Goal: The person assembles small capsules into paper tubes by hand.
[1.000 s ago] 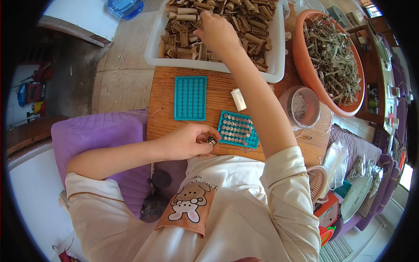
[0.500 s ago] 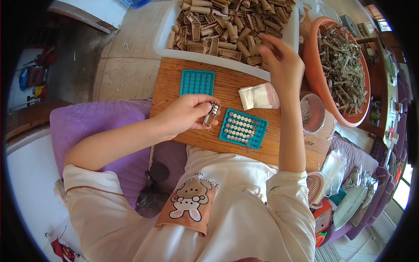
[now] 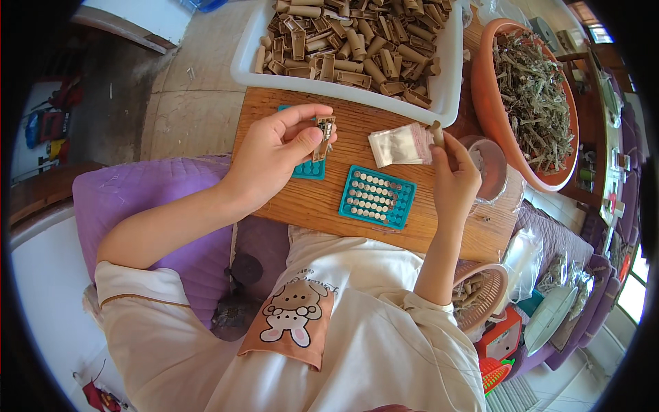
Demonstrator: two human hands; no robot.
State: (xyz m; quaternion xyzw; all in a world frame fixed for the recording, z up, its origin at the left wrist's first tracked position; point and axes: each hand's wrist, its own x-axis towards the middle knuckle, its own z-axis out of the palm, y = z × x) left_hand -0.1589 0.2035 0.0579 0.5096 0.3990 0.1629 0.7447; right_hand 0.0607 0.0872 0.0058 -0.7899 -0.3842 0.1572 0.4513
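Note:
My left hand (image 3: 271, 147) is closed around a small open brown plastic casing (image 3: 320, 147), held above the table with metal parts inside it. Between thumb and fingers of my right hand (image 3: 456, 180) is a brown plastic piece (image 3: 436, 132), curved like the parts in the bin. Below and between the hands lies a teal tray (image 3: 408, 202) with rows of silver button cells (image 3: 371, 194); its right-hand pockets look bare. A second teal tray (image 3: 310, 170) is partly covered by my left hand. Small clear plastic bags (image 3: 398, 145) lie in a stack beside my right hand.
A white bin (image 3: 439, 115) heaped with brown plastic parts (image 3: 347, 48) stands across the far edge of the wooden table (image 3: 288, 209). An orange basin (image 3: 484, 96) of thin greyish pieces is to the right, near a pinkish bowl (image 3: 495, 182). A woven basket (image 3: 491, 296) sits below.
My right hand has come back from the bin toward me and now holds a brown plastic piece. My left hand has risen slightly away from me with the casing, over the second teal tray.

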